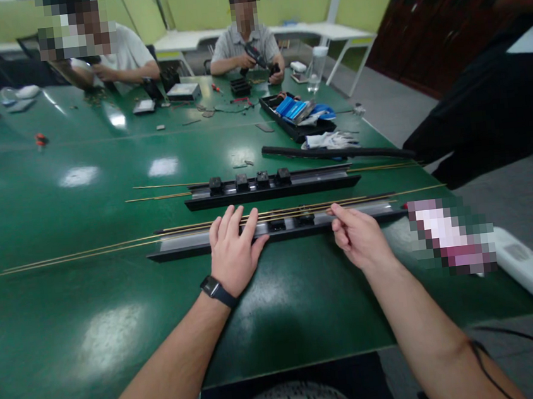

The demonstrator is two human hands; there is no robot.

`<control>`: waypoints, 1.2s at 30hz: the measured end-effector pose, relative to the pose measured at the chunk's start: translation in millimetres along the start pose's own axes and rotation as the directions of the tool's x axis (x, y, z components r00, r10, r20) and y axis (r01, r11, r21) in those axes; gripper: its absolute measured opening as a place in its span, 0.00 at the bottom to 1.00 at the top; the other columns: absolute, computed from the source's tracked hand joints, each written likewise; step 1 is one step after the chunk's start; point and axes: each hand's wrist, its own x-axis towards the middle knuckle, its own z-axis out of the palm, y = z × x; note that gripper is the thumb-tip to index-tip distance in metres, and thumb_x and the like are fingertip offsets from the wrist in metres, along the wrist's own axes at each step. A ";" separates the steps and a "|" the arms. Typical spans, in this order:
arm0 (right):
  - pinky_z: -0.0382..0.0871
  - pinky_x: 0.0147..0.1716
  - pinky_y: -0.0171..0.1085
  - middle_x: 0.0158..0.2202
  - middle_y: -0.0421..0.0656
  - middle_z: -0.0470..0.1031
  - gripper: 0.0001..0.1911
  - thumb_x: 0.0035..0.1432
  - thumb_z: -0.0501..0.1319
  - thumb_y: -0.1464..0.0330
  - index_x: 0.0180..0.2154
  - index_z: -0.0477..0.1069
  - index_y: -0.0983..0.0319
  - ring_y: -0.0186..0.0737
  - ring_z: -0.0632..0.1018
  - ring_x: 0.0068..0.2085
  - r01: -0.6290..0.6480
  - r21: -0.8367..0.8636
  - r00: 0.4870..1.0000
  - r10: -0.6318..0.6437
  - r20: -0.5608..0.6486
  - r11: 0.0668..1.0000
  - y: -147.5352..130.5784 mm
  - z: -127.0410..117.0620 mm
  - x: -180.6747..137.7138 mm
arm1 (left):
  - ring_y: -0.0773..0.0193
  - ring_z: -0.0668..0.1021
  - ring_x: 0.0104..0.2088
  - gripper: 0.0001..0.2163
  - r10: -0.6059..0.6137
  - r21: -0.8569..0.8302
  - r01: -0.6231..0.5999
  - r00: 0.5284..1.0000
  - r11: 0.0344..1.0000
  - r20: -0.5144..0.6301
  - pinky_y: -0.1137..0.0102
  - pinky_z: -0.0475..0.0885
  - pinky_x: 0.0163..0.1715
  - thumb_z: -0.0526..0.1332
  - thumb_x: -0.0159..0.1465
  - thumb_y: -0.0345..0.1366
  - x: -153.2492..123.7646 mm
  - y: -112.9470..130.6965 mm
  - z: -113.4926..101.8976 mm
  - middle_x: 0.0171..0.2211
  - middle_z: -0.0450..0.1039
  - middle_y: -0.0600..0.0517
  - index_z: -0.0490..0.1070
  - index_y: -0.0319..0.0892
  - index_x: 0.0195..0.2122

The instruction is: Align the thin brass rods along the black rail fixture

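- Currently, through the head view, I have the left hand [235,252] lying palm-down over the near black channel [185,240], fingers apart and open, thumb along the channel's front edge.
- My right hand [360,235] has its thumb and index finger closed in a pinch on the golden rods [109,246]; I can't tell how many are between those 2 fingers.
- The golden rods run lengthwise above the near black channel, under the left hand, their ends reaching past the channel on both sides.
- Between my hands I see 2 black blocks [304,215] in that channel, partly behind the rods.
- Just beyond, a 2nd channel [270,194] lies roughly parallel on the green counter [280,325], carrying 4 dark cubes [242,182] in a row and thin rods past both ends.
- Farther back I make out a black tube [337,151], white gloves [329,141] just behind it, and a black tray [285,126] with blue packets [292,108].
- Across the counter, 2 people sit working; the 1 nearer the middle holds a power drill [255,54].
- A dark watch [217,290] sits on my left wrist.
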 end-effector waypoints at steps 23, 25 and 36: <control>0.50 0.06 0.25 0.18 0.36 0.71 0.20 0.48 0.77 0.58 0.33 0.76 0.65 0.25 0.63 0.11 -0.025 -0.004 1.000 0.025 -0.006 1.000 -4.5 5.3 -5.4 | 0.47 0.64 0.70 0.24 -0.001 0.004 0.001 1.000 1.000 0.002 0.50 0.54 0.68 0.59 0.70 0.46 0.4 0.0 -1.2 0.66 0.67 0.40 0.67 0.46 0.66; 0.50 0.06 0.25 0.18 0.36 0.71 0.19 0.48 0.77 0.58 0.33 0.76 0.65 0.24 0.62 0.11 -0.021 0.004 1.000 0.021 -0.010 1.000 -3.8 4.9 -4.5 | 0.47 0.64 0.70 0.24 -0.002 0.008 0.002 1.000 1.000 0.004 0.50 0.54 0.69 0.59 0.71 0.46 0.5 0.1 -1.7 0.66 0.67 0.40 0.67 0.46 0.66; 0.50 0.06 0.25 0.18 0.36 0.70 0.19 0.49 0.77 0.57 0.32 0.75 0.64 0.25 0.62 0.11 0.010 -0.009 0.998 -0.010 -0.063 1.000 -4.4 2.2 -3.1 | 0.48 0.64 0.70 0.24 -0.001 0.015 0.000 1.000 1.000 0.010 0.51 0.54 0.69 0.58 0.71 0.47 0.1 0.2 -2.1 0.66 0.67 0.40 0.67 0.46 0.66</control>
